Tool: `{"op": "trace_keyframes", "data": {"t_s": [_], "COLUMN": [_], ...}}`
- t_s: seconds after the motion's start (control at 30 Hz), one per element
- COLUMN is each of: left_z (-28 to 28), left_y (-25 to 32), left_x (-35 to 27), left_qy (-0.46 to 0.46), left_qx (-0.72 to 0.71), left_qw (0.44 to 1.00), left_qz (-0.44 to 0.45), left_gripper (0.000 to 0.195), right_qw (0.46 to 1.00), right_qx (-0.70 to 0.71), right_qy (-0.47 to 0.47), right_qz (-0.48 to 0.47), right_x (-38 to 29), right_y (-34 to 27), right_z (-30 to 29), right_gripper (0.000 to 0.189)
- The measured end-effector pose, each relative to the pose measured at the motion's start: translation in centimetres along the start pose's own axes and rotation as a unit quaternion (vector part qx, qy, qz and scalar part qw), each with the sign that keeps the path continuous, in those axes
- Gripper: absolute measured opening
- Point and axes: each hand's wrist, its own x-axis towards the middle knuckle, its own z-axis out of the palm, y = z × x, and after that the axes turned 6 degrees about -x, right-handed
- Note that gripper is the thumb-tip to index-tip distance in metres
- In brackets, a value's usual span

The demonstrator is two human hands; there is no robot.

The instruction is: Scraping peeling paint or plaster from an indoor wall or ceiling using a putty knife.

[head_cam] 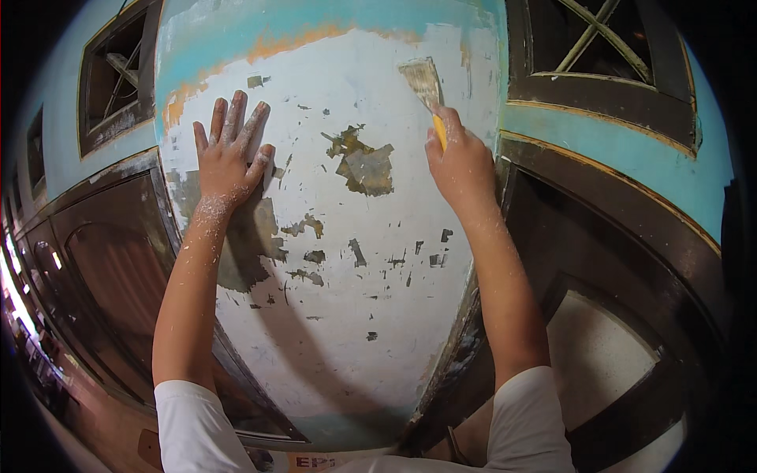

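Note:
My right hand [461,159] grips the yellow handle of a paint scraper [421,80]. Its broad blade, smeared with whitish residue, is at the upper right of a partly scraped wall [331,77] and points up and to the left. Whether the blade's edge touches the surface cannot be told. Fingers spread, my left hand [230,154] rests against the wall at the left, holding nothing. White flakes and dust cover its fingers and wrist. Between my hands lies a dark bare patch [366,165], with several smaller chipped spots below it. Turquoise and orange paint borders the white area above.
A dark wooden door [118,266] stands left of the wall, and another dark door frame [603,183] is to the right. Above them are openings with crossed wooden slats [591,29]. Part of the floor [89,408] shows at the lower left.

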Motion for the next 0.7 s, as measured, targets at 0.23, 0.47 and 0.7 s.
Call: {"op": "trace_keyframes", "data": {"t_s": [0.23,0.47,0.7], "left_z": [0.1,-0.1,-0.2], "left_y": [-0.3,-0.4,-0.1], "left_x": [0.0,-0.2,-0.2], "left_qy": [0.010,0.001,0.004], "left_qx": [-0.013,-0.011,-0.025], "left_qw": [1.000,1.000,0.999], "left_qz": [-0.005,-0.019,-0.021], "left_gripper": [0.060,0.061,0.061], "right_qw": [0.999,0.997,0.995], "right_qx": [-0.026,-0.023,-0.081], "right_qy": [-0.004,-0.008,-0.006], "right_qz": [0.023,0.077,0.065], "right_x": [2.7,1.7,5.5], "right_y": [-1.3,0.0,-0.5], "right_z": [-1.9,-2.6,-4.4], "right_gripper": [0.035,0.033,0.036]}}
